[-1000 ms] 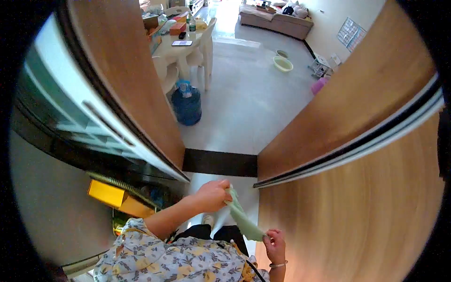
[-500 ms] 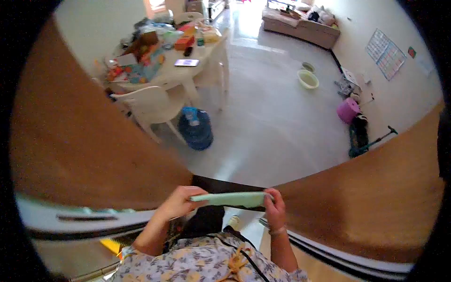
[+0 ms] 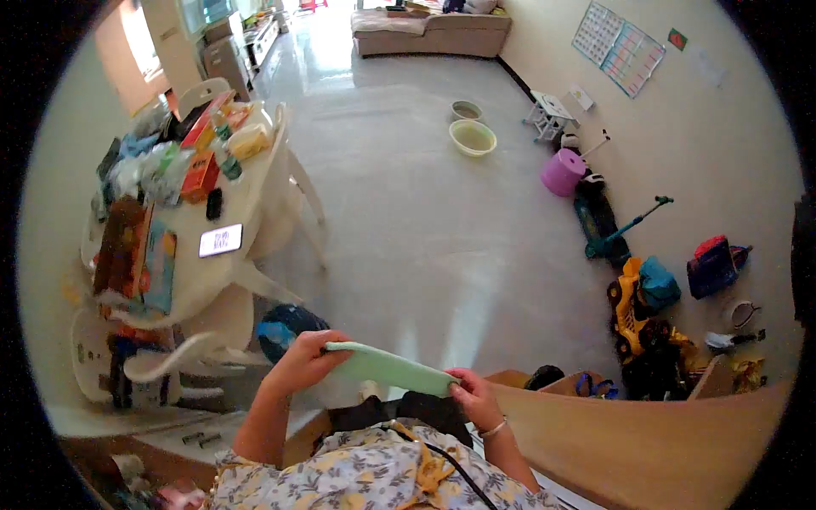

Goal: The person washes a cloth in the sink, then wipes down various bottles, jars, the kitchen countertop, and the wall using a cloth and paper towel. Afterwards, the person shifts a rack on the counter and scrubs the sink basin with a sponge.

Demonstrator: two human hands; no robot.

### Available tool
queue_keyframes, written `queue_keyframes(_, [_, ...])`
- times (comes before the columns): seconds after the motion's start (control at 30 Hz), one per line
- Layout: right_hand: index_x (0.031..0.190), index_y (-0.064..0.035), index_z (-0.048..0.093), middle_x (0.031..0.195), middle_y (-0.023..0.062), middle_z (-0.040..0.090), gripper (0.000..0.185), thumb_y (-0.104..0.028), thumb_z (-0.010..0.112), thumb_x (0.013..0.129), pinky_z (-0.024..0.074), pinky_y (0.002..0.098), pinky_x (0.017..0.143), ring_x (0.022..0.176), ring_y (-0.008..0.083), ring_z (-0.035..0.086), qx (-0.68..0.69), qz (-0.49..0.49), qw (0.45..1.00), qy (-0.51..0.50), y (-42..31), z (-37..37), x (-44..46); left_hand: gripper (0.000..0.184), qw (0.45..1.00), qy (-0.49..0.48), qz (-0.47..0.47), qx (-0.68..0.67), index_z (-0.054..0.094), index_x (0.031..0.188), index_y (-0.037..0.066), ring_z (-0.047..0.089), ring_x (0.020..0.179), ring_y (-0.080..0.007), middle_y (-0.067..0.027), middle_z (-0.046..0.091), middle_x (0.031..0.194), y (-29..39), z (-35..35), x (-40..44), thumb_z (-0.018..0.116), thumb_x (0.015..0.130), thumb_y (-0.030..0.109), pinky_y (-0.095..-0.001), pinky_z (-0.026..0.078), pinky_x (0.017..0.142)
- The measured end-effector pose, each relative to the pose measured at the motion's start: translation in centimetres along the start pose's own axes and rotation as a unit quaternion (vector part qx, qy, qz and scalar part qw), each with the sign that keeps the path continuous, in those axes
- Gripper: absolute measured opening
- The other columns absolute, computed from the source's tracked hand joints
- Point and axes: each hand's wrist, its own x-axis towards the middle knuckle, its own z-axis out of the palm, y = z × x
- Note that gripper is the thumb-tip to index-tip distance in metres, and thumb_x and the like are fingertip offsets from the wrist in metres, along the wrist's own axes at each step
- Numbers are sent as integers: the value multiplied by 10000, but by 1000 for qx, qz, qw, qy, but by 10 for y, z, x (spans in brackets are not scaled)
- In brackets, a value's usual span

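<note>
We hold a pale green, flat, soft-looking strip of cloth (image 3: 391,368) stretched between our two bare hands, in front of a white floral shirt with yellow and grey flowers (image 3: 340,463). At the cloth's left end, the fingers of our left hand (image 3: 306,361) are closed narrowly on its upper corner. At its right end, the fingers of our right hand (image 3: 476,399) pinch the edge just as tightly, with a thin light-coloured bracelet (image 3: 493,427) around the wrist below. The middle of the cloth spans the gap between both sets of fingers, touched by neither, and its upper edge slopes down from left to right in our view. Just beyond our left hand, and partly hidden by it, we see a large blue plastic water jug (image 3: 285,327) on the smooth grey floor (image 3: 382,212). Farther left is a white table (image 3: 195,279), bearing a phone with a lit screen (image 3: 221,241). Well ahead, a round pale yellow-green basin (image 3: 473,138) rests on the floor, and to its right a round purple stool (image 3: 564,172) is near the wall.
</note>
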Motion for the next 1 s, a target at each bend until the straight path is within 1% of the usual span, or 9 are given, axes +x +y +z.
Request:
queue_keyframes(0.2, [1054,-26,623,854,6,618,200,-73,630,860,480,251,719,779,94,563,4,47,993,110,-6,-26,101,134,1000,-22,-9,-13,653,989,19,517,712,-80,-19,612,791,9,-34,131,627,896,111,-257,449,620])
queue_keyframes(0.27, [1020,-26,628,838,0,616,176,-95,653,860,469,244,678,754,87,554,36,-18,994,104,-12,-40,151,113,985,19,162,60,642,979,32,519,727,-79,-9,601,788,11,-44,164,616,905,113,-252,450,644])
queue_keyframes(0.3, [1050,-25,621,829,7,636,214,-146,648,876,480,262,680,725,100,559,36,-31,996,70,-15,-48,182,113,984,42,157,68,642,979,32,519,727,-79,-9,601,788,11,-52,177,616,905,113,-252,450,644])
queue_keyframes(0.37, [1058,-25,621,826,9,633,218,-153,641,883,479,260,680,731,98,561,1,-46,998,32,-33,-59,241,142,997,72,-35,-10,658,1004,46,570,836,-120,-23,632,885,8,-75,200,644,882,117,-291,475,750])
queue_keyframes(0.47, [1062,-28,635,837,17,636,211,-170,615,907,479,254,685,753,90,572,-59,-69,996,12,-86,-46,314,134,972,227,11,-59,630,1003,45,527,783,-54,46,580,801,22,-114,247,583,935,151,-239,457,687])
queue_keyframes(0.53, [1067,-33,639,858,25,645,204,-159,605,910,481,251,681,761,93,585,68,-83,994,1,-132,-37,351,165,945,306,-112,-31,639,1028,58,523,781,-49,61,581,825,37,-159,283,581,940,184,-230,454,690])
queue_keyframes(0.67, [1044,-22,618,806,0,583,168,-119,581,912,447,233,659,731,83,532,83,-86,993,19,-163,-42,405,230,937,348,-22,-10,649,1066,72,543,789,-72,40,614,873,-2,-286,349,594,923,244,-236,453,697])
queue_keyframes(0.8, [1059,-25,634,841,22,635,188,-114,585,901,481,250,661,729,99,574,100,-3,981,164,-119,-68,426,425,893,442,-88,-10,611,1135,36,570,869,-176,-67,618,991,-68,-404,410,618,861,360,-311,463,742])
queue_keyframes(1.0, [1029,-22,632,809,9,605,170,-115,589,893,444,226,613,692,80,534,189,166,877,409,-42,-56,370,418,919,304,-213,131,557,1197,18,567,922,-232,-119,576,1087,-230,-550,476,536,918,329,-354,484,777])
